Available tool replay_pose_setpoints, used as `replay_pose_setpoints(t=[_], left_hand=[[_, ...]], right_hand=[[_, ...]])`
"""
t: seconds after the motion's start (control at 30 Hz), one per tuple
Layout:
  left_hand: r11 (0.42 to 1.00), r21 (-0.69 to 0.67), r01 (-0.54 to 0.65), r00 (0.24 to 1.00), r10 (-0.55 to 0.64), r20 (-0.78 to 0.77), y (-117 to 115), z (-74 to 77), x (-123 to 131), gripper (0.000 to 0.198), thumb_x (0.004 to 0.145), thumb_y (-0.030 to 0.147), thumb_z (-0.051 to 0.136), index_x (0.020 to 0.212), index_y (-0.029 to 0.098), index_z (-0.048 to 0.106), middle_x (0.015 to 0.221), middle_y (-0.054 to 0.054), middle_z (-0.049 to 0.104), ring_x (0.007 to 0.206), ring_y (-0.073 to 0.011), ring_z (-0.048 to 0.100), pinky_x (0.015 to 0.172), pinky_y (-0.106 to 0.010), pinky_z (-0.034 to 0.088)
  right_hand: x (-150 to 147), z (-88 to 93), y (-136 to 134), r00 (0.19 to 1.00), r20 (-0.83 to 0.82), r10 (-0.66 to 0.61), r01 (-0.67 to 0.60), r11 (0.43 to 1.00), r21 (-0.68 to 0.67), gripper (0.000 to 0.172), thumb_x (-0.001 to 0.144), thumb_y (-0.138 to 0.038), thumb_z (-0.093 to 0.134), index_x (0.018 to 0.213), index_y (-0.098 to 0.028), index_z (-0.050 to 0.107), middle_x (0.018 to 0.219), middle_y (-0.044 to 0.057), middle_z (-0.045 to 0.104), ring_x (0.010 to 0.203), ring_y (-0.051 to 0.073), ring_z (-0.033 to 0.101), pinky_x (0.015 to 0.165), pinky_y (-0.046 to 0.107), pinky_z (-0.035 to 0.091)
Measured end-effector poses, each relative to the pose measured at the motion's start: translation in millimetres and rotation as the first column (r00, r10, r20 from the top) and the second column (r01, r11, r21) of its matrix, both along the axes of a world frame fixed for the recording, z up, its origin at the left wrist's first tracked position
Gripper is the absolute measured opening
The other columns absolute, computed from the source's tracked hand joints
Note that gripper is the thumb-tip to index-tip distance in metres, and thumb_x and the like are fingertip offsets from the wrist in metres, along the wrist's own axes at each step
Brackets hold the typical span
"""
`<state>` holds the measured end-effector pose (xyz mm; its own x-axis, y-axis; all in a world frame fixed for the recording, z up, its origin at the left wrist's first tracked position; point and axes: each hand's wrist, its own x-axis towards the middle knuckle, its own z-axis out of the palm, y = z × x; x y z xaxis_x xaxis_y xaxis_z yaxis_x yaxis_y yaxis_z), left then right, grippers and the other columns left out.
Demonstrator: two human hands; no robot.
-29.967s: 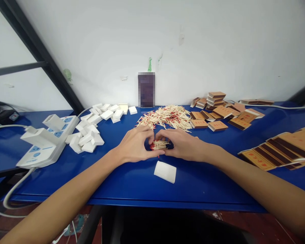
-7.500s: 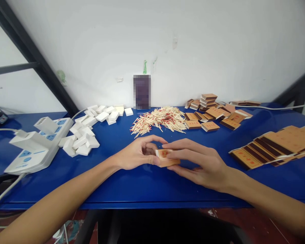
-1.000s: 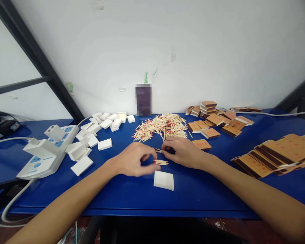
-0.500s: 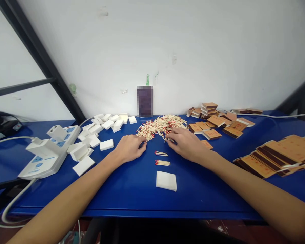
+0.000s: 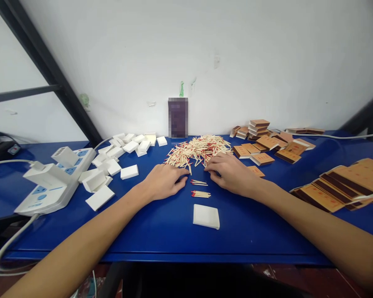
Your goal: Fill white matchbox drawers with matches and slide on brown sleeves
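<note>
A loose heap of red-tipped matches (image 5: 202,147) lies in front of me. My left hand (image 5: 164,182) rests at the heap's near left edge, thumb and forefinger apart, with the forefinger's tip beside a single match (image 5: 190,169). On the other side, my right hand (image 5: 231,174) reaches to the near right edge, its thumb apart from the curled fingers; nothing shows between them. Between my hands sits a small row of matches (image 5: 199,182), with a thicker row of matches (image 5: 200,194) nearer me. Closer still is a white matchbox tray (image 5: 206,216).
Several white trays (image 5: 129,171) are scattered at left, beside a power strip (image 5: 62,182) with chargers. Orange matchbox sleeves (image 5: 262,158) lie at back right, flattened sleeves (image 5: 345,186) at far right. A pixelated dark object (image 5: 178,118) stands against the wall.
My left hand has moved right, to beside a single match near the heap's front. My right hand stays close to the heap. The whole view has shifted slightly.
</note>
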<state>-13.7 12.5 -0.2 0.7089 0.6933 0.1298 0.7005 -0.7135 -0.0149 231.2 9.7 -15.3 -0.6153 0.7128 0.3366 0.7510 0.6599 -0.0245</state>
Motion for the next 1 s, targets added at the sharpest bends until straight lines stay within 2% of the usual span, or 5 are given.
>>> replay_pose_setpoints(t=[0.43, 0.67, 0.8, 0.9, 1.0], left_hand=[[0.999, -0.029, 0.017, 0.999, -0.018, -0.042, -1, 3.8, 2, 0.041, 0.097, 0.027, 0.041, 0.134, 0.025, 0.056, 0.090, -0.007, 0.073, 0.076, -0.0218, 0.068, 0.069, -0.031, 0.048], [0.989, -0.100, 0.107, 0.992, -0.100, 0.074, 3, 1.2, -3, 0.040, 0.099, 0.025, 0.035, 0.136, 0.025, 0.050, 0.095, -0.003, 0.071, 0.079, -0.0189, 0.065, 0.070, -0.030, 0.045], [0.991, -0.086, 0.107, 0.973, -0.087, 0.215, 7, 0.6, -4, 0.025, 0.097, 0.029, 0.039, 0.100, 0.017, 0.061, 0.077, -0.001, 0.063, 0.069, -0.0162, 0.056, 0.069, -0.030, 0.040], [0.994, 0.011, 0.109, 0.973, -0.109, 0.205, 7, 3.0, -3, 0.037, 0.095, 0.030, 0.041, 0.062, 0.016, 0.051, 0.070, -0.002, 0.057, 0.069, -0.0155, 0.052, 0.073, -0.034, 0.036], [0.995, 0.018, 0.100, 0.972, -0.101, 0.213, 5, 4.6, -3, 0.041, 0.093, 0.029, 0.041, 0.055, 0.016, 0.045, 0.060, 0.000, 0.054, 0.062, -0.0130, 0.046, 0.074, -0.035, 0.034]], right_hand=[[-8, 3.5, -7, 0.999, -0.044, 0.018, -0.016, 0.998, 0.054, 0.028, 0.091, -0.016, 0.049, 0.106, -0.014, 0.072, 0.101, 0.012, 0.070, 0.098, 0.027, 0.056, 0.087, 0.041, 0.042], [-18, 1.8, -6, 0.991, -0.122, 0.061, -0.068, 0.996, -0.050, 0.033, 0.095, -0.017, 0.043, 0.115, -0.015, 0.069, 0.097, 0.011, 0.069, 0.093, 0.025, 0.056, 0.086, 0.041, 0.043], [-23, 2.3, -3, 0.991, -0.109, 0.073, -0.082, 0.994, -0.078, 0.033, 0.095, -0.018, 0.043, 0.112, -0.017, 0.072, 0.099, 0.012, 0.069, 0.096, 0.026, 0.056, 0.086, 0.043, 0.042], [-22, 4.3, -4, 0.993, -0.080, 0.091, -0.097, 0.992, -0.080, 0.031, 0.092, -0.015, 0.045, 0.101, -0.018, 0.075, 0.101, 0.011, 0.070, 0.098, 0.026, 0.057, 0.088, 0.044, 0.042], [-17, 6.6, -9, 0.990, -0.077, 0.116, -0.122, 0.989, -0.081, 0.028, 0.089, -0.013, 0.048, 0.093, -0.018, 0.075, 0.099, 0.010, 0.071, 0.096, 0.025, 0.058, 0.088, 0.043, 0.042]])
